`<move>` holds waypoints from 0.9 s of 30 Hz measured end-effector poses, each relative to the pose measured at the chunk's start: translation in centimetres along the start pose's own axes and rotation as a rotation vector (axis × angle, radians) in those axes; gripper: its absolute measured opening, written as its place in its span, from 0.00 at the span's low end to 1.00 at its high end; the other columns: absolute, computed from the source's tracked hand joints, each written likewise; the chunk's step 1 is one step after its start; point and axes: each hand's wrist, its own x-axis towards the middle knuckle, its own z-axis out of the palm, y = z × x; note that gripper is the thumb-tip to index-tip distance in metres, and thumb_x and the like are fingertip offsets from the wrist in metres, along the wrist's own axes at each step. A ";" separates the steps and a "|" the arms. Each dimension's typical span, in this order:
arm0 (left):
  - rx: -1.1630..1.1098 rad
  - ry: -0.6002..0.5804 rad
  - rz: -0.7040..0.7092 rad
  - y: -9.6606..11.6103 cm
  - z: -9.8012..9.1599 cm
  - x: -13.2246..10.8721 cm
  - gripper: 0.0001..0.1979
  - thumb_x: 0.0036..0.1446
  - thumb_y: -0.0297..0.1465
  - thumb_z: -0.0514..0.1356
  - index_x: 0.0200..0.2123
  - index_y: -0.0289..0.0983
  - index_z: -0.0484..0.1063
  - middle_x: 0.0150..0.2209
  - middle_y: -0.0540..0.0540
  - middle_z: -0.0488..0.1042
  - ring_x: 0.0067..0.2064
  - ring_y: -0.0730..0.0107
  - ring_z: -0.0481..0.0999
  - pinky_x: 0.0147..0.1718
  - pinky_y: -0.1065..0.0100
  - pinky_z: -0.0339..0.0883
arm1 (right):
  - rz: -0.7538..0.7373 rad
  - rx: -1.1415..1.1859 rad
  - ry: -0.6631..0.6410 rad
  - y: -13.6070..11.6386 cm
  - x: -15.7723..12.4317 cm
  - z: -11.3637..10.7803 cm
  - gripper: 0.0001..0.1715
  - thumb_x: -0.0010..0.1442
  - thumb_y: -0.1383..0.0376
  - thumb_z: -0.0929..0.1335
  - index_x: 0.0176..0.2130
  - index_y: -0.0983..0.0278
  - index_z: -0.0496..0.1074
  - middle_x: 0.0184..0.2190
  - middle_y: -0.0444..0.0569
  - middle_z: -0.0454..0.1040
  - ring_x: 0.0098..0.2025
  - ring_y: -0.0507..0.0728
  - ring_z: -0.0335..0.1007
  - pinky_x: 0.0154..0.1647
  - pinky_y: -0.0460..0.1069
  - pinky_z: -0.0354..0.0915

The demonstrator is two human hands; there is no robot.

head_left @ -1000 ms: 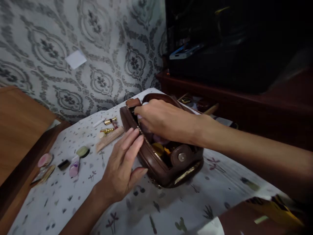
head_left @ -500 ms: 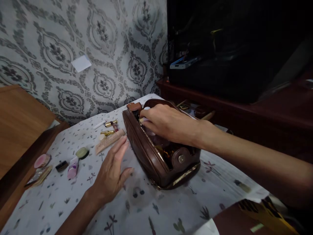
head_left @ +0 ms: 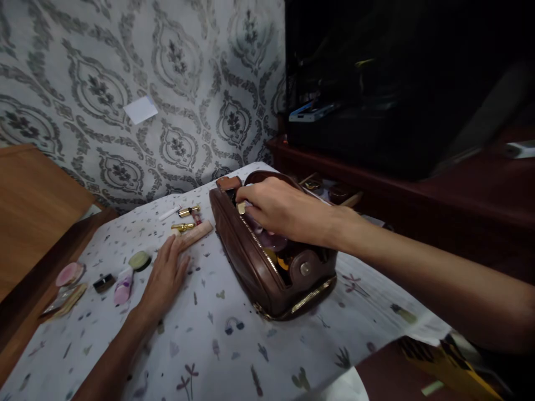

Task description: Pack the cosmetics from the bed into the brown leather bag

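Observation:
A brown leather makeup bag [head_left: 240,253] stands unzipped on the table, with bottles and other items inside. My right hand [head_left: 280,209] reaches into it, fingers curled down near a small pale-yellow item [head_left: 241,208]; what they grip is hidden. My left hand [head_left: 165,273] lies low over the cloth, fingers stretched out, the tips at the lower end of a beige tube [head_left: 198,234]. Beyond the tube are gold lipsticks [head_left: 183,226] and a white stick [head_left: 170,213]. A green oval item [head_left: 139,259] and a pink-purple tube [head_left: 123,287] lie left of my left hand.
A white patterned cloth [head_left: 234,356] covers the table. At its left edge lie a pink round compact [head_left: 70,274], a dark small box [head_left: 103,283] and flat packets [head_left: 67,301]. A large black screen [head_left: 397,83] stands on a dark red cabinet [head_left: 468,195] at the right.
My left hand has moved left, away from the bag, to the end of the beige tube. My right hand stays in the bag, with its fingers slightly shifted.

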 end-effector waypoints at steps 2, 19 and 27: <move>0.008 -0.009 0.030 0.0 0.3 -0.4 0.26 0.71 0.42 0.48 0.67 0.38 0.57 0.70 0.33 0.56 0.70 0.46 0.59 0.66 0.38 0.58 | 0.002 0.038 0.024 0.0 0.4 0.2 0.14 0.62 0.73 0.62 0.40 0.67 0.77 0.30 0.51 0.77 0.28 0.53 0.69 0.30 0.47 0.57; -0.028 -0.040 0.079 0.5 0.6 -2.3 0.20 0.70 0.42 0.49 0.56 0.38 0.67 0.68 0.36 0.59 0.70 0.46 0.59 0.66 0.40 0.60 | -0.028 0.070 0.075 0.1 0.3 0.2 0.14 0.65 0.68 0.64 0.46 0.68 0.76 0.37 0.55 0.78 0.35 0.57 0.71 0.30 0.49 0.55; -0.088 -0.018 0.051 1.6 -0.5 -1.8 0.20 0.70 0.41 0.49 0.59 0.40 0.65 0.67 0.36 0.60 0.68 0.46 0.60 0.65 0.38 0.59 | -0.060 0.091 0.139 0.3 -0.9 -0.7 0.14 0.66 0.69 0.63 0.43 0.66 0.77 0.31 0.52 0.79 0.32 0.56 0.71 0.35 0.49 0.61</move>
